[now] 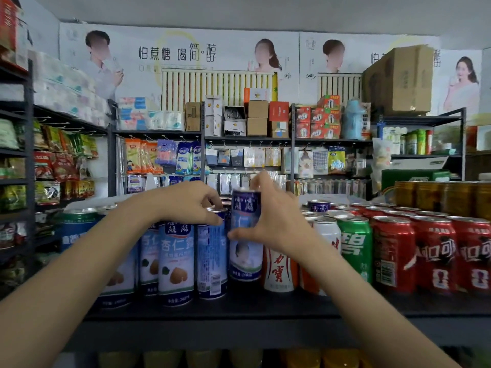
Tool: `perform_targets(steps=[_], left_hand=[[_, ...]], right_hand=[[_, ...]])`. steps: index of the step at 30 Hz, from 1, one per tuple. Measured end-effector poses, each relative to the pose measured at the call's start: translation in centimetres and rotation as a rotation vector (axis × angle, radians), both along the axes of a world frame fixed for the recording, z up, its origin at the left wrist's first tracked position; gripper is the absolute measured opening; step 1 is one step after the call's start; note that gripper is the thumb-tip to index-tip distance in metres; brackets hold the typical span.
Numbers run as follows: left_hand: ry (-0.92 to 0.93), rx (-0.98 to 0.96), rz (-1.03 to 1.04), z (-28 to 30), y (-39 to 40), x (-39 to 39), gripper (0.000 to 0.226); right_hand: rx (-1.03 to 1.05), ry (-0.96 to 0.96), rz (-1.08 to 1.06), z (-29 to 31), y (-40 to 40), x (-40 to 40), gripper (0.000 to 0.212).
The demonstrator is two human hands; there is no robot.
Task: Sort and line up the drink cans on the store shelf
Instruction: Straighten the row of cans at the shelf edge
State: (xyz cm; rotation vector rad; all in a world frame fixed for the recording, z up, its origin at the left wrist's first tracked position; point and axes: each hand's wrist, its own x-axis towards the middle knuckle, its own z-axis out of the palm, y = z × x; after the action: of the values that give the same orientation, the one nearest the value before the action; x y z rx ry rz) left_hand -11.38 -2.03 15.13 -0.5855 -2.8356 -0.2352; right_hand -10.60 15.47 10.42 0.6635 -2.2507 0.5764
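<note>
The right hand point(276, 224) is gripping a blue can point(245, 235), thumb on its front, fingers point(261, 181) behind the top. It is sitting just above the row, right of the turned can point(212, 257). The left hand point(186, 203) is pinching that turned can's rim. The held can is probably heavy, hard and slippery, so hold its middle. The shelf point(239, 309) edge is close in front of the turned can, with little room between cans.

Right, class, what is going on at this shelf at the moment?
A person is sorting drink cans on a store shelf. The right hand grips a blue-and-white almond drink can, raised slightly above its neighbours. The left hand rests on the top of the next blue can. Green and red cans stand to the right.
</note>
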Motion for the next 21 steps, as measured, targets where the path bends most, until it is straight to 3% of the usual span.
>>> perform_targets(steps=[5,11,15,18,21], left_hand=[[0.122,0.063,-0.023,-1.4,-0.6,0.3,0.038],[0.172,0.110,-0.038,-2.1,-1.7,0.1,0.031],[0.124,0.227,-0.094,-0.8,-3.4,0.5,0.022],[0.147,0.323,-0.101,0.4,-5.0,-0.1,0.013],[0.107,0.253,-0.073,1.0,-5.6,-1.4,0.018]], right_hand=[[0.228,0.032,-0.296,-2.6,-0.8,-0.7,0.091],[0.350,0.025,-0.386,-2.0,-1.6,-0.9,0.096],[0.169,-0.117,-0.214,0.1,-0.9,-0.7,0.063],[0.016,-0.069,-0.053,2.5,-0.6,-1.7,0.033],[0.063,-0.133,0.109,4.3,-1.7,-2.5,0.020]])
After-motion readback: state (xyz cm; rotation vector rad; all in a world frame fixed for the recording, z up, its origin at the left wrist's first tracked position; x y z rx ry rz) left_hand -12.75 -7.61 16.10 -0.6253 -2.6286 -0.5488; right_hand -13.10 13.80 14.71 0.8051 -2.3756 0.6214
